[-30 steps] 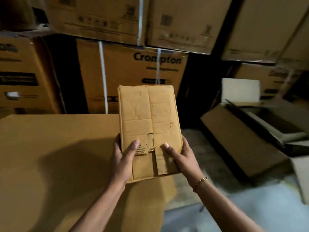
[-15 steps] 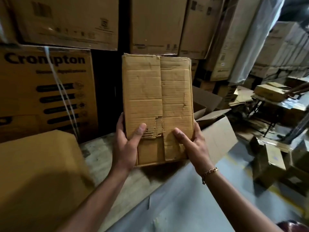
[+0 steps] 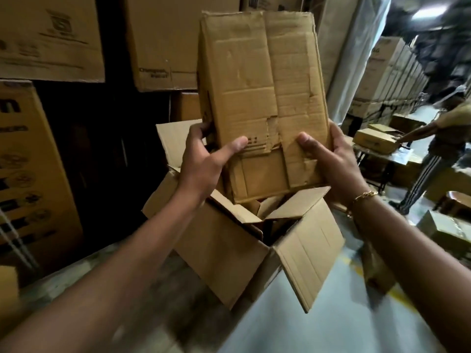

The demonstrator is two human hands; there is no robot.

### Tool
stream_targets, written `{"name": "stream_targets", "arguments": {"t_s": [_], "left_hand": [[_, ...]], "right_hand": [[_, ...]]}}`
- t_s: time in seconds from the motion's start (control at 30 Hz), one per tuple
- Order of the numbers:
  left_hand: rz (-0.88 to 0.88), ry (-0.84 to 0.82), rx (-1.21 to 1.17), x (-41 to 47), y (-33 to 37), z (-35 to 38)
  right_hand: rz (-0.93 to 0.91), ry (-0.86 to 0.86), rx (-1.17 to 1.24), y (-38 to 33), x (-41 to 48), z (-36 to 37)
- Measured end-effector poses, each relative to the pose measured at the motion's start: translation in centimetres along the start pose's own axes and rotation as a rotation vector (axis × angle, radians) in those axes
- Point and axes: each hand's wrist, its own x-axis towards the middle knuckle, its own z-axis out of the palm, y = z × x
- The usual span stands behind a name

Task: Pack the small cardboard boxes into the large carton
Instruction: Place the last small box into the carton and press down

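Note:
I hold a worn small cardboard box (image 3: 260, 93) upright in both hands, its torn flap side facing me. My left hand (image 3: 204, 161) grips its lower left edge with the thumb on the front. My right hand (image 3: 334, 164), a bracelet on its wrist, grips the lower right edge. The box hangs directly above the open large carton (image 3: 229, 250), which stands on the floor with its flaps spread outward. Inside the carton, tops of other small boxes (image 3: 265, 207) show below the held one.
Tall stacks of printed cartons (image 3: 51, 39) wall off the left and back. Another person (image 3: 433, 149) stands at the right beside a table carrying boxes (image 3: 374, 142). More small boxes (image 3: 443, 228) lie on the floor at the right. A pale floor strip (image 3: 331, 322) runs toward me.
My view has swung right, and the box has been carried from beside the left stack to above the open large carton. Both hands keep the same grip.

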Motion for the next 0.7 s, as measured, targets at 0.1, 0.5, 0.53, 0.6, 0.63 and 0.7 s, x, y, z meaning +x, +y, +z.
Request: {"name": "stream_targets", "arguments": {"t_s": [0.1,0.5,0.53,0.6,0.63,0.7], "left_hand": [[-0.027,-0.006,0.026,4.9,0.0,2.5],[-0.530,-0.118,0.133,16.4,-6.5,12.1],[-0.554,-0.121,0.143,16.8,-6.9,12.5],[-0.593,-0.093,0.179,18.1,-7.7,14.2],[-0.603,-0.096,0.199,18.4,-8.0,14.3],[-0.621,-0.064,0.213,19.2,-8.7,15.3]], "right_hand": [[0.004,-0.013,-0.057,0.4,5.5,-2.1],[0.321,-0.388,-0.475,9.3,28.0,-8.2],[0.335,-0.427,-0.483,10.4,29.0,-8.3],[0.413,-0.517,-0.478,12.5,31.9,-8.7],[0.447,-0.544,-0.455,13.4,32.7,-8.6],[0.417,-0.639,-0.418,15.3,35.6,-8.3]]}}
